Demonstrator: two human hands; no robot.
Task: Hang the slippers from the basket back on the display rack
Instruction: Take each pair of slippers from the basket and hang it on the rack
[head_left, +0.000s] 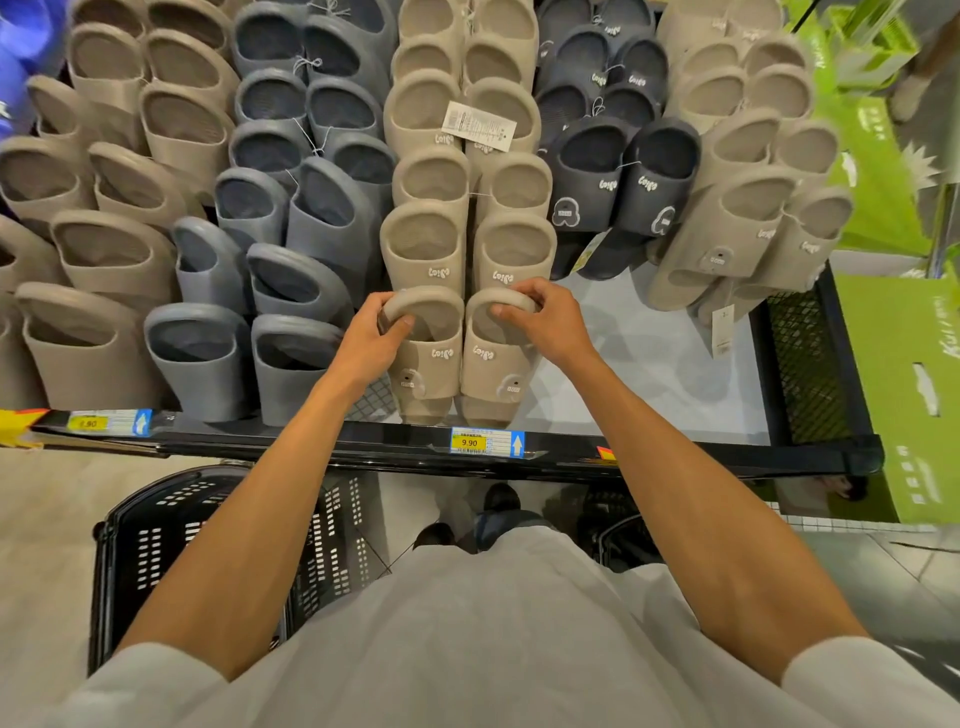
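- 6 o'clock, nearest: grey shirt (467, 649), both bare forearms reaching forward.
- 8 o'clock: black perforated basket (156, 545) on the floor, partly behind the left forearm. Cannot tell its contents.
- Beyond it: black front rail of the display rack (727, 457) runs from 9 to 3 o'clock. A yellow price label (470, 442) reading 9.90 sits near its middle.
- Just past the rail, centre: two beige slippers side by side, touching, toes down at the rail, heels up.
- Left hand (376, 332) grips the heel rim of the left slipper (434, 364), fingers curled over the rim, thumb inside the opening.
- Right hand (540, 317) grips the heel rim of the right slipper (491, 369) the same way.
- 12 o'clock: more beige pairs (423, 249) stacked in the same column directly above. One carries a white paper tag (480, 124).
- 10 to 11 o'clock: grey-blue slippers (296, 280), with taupe slippers (104, 249) further left.
- 1 o'clock: dark navy slippers (587, 176).
- 2 o'clock: pale beige slippers (737, 218).
- 3 o'clock: green boxes (904, 364) beside the rack.
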